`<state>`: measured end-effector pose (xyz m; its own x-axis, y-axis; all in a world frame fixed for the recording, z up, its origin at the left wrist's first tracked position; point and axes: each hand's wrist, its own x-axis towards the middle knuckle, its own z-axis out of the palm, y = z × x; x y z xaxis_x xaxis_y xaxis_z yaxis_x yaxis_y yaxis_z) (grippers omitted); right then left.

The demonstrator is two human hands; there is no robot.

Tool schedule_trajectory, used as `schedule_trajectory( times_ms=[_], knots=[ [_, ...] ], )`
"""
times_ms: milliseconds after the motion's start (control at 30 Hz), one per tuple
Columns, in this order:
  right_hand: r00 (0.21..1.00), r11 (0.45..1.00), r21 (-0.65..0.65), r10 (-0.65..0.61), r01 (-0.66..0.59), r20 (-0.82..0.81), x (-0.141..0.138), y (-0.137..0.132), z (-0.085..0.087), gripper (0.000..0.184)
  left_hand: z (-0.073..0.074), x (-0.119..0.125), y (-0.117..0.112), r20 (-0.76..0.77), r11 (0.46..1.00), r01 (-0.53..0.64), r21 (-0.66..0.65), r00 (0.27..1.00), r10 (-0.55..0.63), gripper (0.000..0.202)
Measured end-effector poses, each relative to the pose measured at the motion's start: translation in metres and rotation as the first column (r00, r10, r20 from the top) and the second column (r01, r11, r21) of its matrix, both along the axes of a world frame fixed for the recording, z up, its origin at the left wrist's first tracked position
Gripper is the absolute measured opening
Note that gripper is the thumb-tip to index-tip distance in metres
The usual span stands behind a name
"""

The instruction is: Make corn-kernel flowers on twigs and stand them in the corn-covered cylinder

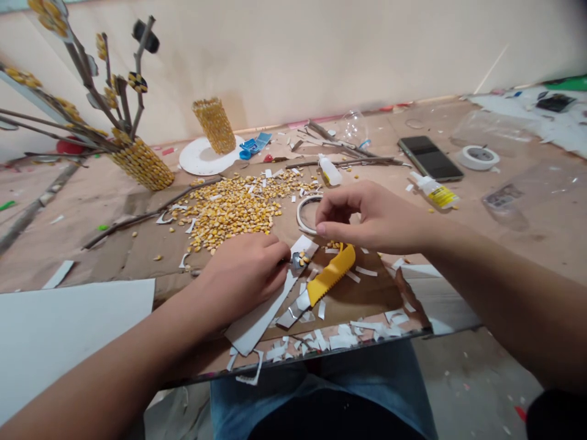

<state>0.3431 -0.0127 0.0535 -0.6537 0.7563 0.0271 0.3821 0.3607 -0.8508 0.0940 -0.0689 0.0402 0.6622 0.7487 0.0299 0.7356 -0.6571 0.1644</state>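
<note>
My left hand point(245, 275) is closed, fingertips pinching a small piece point(300, 260) with a few corn kernels stuck on it, resting over a long white paper strip point(257, 324). My right hand point(367, 217) hovers just above and to the right, thumb and forefinger pinched together; what they hold is too small to make out. Beneath it lie a yellow utility knife point(328, 278) and a white ring point(305, 211). A heap of corn kernels point(233, 208) spreads behind my left hand on the brown cardboard point(137, 256).
A kernel-covered vase with branches point(142, 162) stands far left, a kernel-covered cup point(214, 125) on a white disc behind. Two glue bottles point(433, 190), a phone point(430, 157) and a tape roll point(479, 157) lie right. White sheet point(59, 330) at left; paper scraps litter the front edge.
</note>
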Motion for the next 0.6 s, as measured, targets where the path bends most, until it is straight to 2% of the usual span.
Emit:
schedule_trajectory(
  times_ms=[100, 200, 267, 367, 467, 600],
  knots=[
    [0.978, 0.983, 0.027, 0.180, -0.183, 0.101, 0.008, -0.002, 0.009, 0.016, 0.001, 0.001, -0.001, -0.019, 0.997, -0.014, -0.076, 1.000, 0.013, 0.015],
    [0.908, 0.943, -0.014, 0.323, -0.331, 0.266, 0.008, -0.008, 0.009, 0.016, 0.002, -0.002, 0.001, 0.057, 0.989, -0.048, -0.143, 0.997, 0.057, 0.014],
    [0.860, 0.931, -0.001, 0.338, -0.365, 0.382, 0.005, -0.012, 0.005, 0.019, 0.002, -0.006, 0.006, 0.129, 0.980, -0.126, -0.153, 0.981, 0.146, 0.015],
    [0.822, 0.921, 0.060, 0.312, -0.384, 0.476, 0.000, -0.018, 0.002, 0.020, -0.003, -0.014, 0.019, 0.203, 0.955, -0.289, -0.070, 0.933, 0.297, 0.016],
    [0.815, 0.920, 0.078, 0.297, -0.383, 0.498, -0.004, -0.020, 0.002, 0.019, -0.011, -0.018, 0.031, 0.192, 0.930, -0.368, -0.002, 0.912, 0.361, 0.017],
    [0.800, 0.924, 0.082, 0.276, -0.374, 0.532, -0.006, -0.021, 0.005, 0.017, -0.015, -0.015, 0.039, 0.145, 0.923, -0.382, 0.042, 0.917, 0.373, 0.020]
  ],
)
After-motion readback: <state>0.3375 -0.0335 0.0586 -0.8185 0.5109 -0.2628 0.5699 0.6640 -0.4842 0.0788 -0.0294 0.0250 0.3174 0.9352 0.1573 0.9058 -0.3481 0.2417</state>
